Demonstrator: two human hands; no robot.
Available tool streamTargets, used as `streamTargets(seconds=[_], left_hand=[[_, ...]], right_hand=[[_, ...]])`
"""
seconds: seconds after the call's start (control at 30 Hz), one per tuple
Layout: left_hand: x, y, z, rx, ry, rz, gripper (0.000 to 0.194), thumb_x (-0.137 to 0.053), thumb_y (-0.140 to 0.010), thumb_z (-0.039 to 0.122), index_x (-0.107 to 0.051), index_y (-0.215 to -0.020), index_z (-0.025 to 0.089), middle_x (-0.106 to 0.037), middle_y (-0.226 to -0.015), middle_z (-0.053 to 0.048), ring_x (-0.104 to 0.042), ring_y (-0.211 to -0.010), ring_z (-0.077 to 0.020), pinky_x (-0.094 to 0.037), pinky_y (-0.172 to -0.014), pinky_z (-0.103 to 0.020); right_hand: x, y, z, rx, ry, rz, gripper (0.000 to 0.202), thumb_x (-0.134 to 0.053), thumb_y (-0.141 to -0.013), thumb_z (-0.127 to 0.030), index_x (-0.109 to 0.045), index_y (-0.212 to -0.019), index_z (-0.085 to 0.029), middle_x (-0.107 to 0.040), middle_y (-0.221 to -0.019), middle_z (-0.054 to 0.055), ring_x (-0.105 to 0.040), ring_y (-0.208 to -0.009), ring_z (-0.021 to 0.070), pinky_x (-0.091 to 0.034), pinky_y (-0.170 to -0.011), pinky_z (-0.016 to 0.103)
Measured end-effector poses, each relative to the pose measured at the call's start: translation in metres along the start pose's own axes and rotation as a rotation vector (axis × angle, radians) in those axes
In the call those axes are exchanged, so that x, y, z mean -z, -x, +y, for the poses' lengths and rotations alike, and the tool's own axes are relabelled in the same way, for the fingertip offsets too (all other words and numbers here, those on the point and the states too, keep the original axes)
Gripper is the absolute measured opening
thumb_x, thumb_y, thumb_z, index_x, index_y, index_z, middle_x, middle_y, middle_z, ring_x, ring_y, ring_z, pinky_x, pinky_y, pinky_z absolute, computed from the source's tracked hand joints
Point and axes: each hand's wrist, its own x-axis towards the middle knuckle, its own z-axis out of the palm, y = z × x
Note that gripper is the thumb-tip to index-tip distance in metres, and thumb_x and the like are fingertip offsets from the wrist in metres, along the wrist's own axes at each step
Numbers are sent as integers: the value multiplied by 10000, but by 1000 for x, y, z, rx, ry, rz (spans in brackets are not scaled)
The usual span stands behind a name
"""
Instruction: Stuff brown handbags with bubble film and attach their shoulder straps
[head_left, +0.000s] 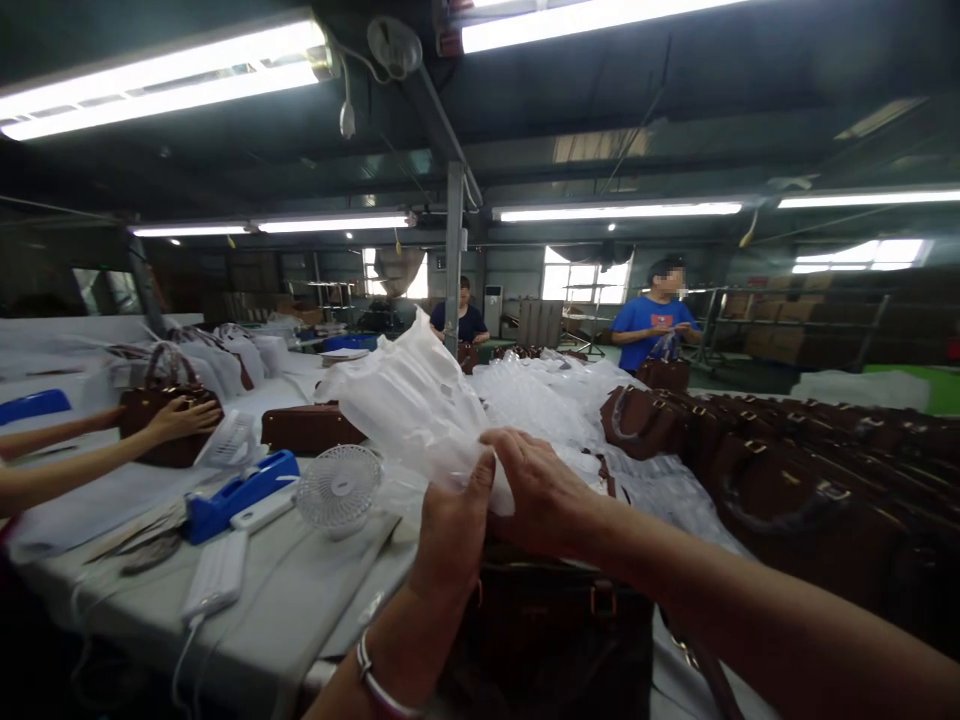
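Note:
A sheet of thin white wrapping paper [420, 390] stands up crumpled in front of me, its lower end bunched between my hands. My left hand [456, 525], with a silver bangle on the wrist, pinches the paper between thumb and fingers. Beside it, my right hand [536, 490] is closed on the same bunched end, its fingertips against the left thumb. Just below both hands is a dark brown handbag [555, 640] with a gold-coloured buckle. My forearm and hands hide part of its top.
Left on the table [277, 610] are a small white fan [340, 490], a blue tape dispenser [240, 495], scissors [142, 540] and a white power strip [216, 575]. A co-worker's hands [184, 418] touch another brown handbag [161, 440]. Rows of brown handbags [802, 480] fill the right.

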Motion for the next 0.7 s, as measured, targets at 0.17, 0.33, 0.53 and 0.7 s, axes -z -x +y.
streamTargets(seconds=[0.17, 0.33, 0.53, 0.7], left_hand=[[29, 4, -4, -58, -317, -296, 510, -763, -841, 486, -664, -1238, 181, -737, -1014, -83, -701, -940, -246, -553, -894, -371], [63, 15, -16, -183, -1035, -741, 569, -848, -717, 406, -695, -1241, 248, -678, -1211, -106, -648, -1069, -316, -507, -936, -425], [59, 23, -26, -219, -1395, -972, 266, -760, -746, 247, -742, -1009, 216, -745, -987, -122, -680, -932, -352, -488, -827, -434], [65, 35, -32, -267, -1302, -1049, 116, -653, -808, 151, -728, -870, 213, -729, -930, -108, -666, -918, -307, -484, -874, -431]], right_hand=[[19, 3, 37, -201, -163, 96, 806, -715, -719, -233, -389, -1448, -125, -656, -1215, 172, -654, -1035, 302, -523, -896, 431], [46, 17, 53, -239, -393, 206, 695, -780, -745, -322, -537, -1378, -171, -670, -1234, 111, -626, -1109, 311, -504, -960, 428], [12, 31, 58, -126, -356, 72, 423, -714, -761, -262, -609, -1162, -179, -671, -1053, 63, -615, -919, 234, -512, -830, 344], [-15, 37, 69, 44, -69, 41, 360, -557, -729, -142, -552, -1088, -166, -621, -1037, 118, -558, -966, 268, -493, -895, 422]])
